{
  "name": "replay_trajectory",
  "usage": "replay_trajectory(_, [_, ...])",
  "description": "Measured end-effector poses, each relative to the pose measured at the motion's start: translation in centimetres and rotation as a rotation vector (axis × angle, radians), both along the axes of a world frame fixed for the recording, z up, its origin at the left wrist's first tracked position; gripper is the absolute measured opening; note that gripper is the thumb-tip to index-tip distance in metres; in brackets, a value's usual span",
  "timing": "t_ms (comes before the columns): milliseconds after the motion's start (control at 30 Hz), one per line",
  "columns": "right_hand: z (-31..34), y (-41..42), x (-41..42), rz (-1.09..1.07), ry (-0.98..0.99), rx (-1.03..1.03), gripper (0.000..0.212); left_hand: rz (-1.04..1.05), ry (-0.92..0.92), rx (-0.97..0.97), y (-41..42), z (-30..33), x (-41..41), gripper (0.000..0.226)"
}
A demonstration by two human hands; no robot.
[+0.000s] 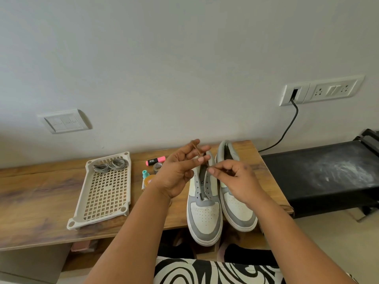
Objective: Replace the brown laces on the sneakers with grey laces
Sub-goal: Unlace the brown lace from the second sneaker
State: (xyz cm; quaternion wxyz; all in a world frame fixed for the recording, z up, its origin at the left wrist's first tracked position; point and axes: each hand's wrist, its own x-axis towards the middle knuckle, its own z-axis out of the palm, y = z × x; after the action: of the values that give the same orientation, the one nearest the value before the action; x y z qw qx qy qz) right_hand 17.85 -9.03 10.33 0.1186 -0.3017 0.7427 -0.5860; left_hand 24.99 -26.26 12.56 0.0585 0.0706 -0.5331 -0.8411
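Two grey-and-white sneakers stand toes toward me on the wooden table (41, 193). The left sneaker (205, 214) shows empty eyelets with no lace. The right sneaker (238, 206) is partly hidden by my right hand. My left hand (180, 171) is raised above the left sneaker, its fingers closed on a bunched brown lace (196, 151). My right hand (233, 179) pinches the same lace near its lower end. Two coiled grey laces (110, 166) lie in the far end of a white perforated tray (102, 201) to the left.
Between the tray and the sneakers lie a pink highlighter (155, 160), a roll of grey tape (157, 167) and a small bottle with a teal cap (146, 177). A black bench (320, 171) stands to the right. A black cable (287, 130) hangs from the wall socket.
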Motion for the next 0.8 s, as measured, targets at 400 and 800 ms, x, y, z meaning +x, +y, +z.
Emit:
replay_trajectory(400, [0.2, 1.3, -0.8, 0.035, 0.246, 0.247, 0.015, -0.180, -0.150, -0.756, 0.2, -0.1, 0.5, 0.076])
replay_trajectory(800, [0.8, 2.1, -1.1, 0.043, 0.211, 0.205, 0.015, -0.630, -0.224, -0.814, 0.6, 0.8, 1.2, 0.060])
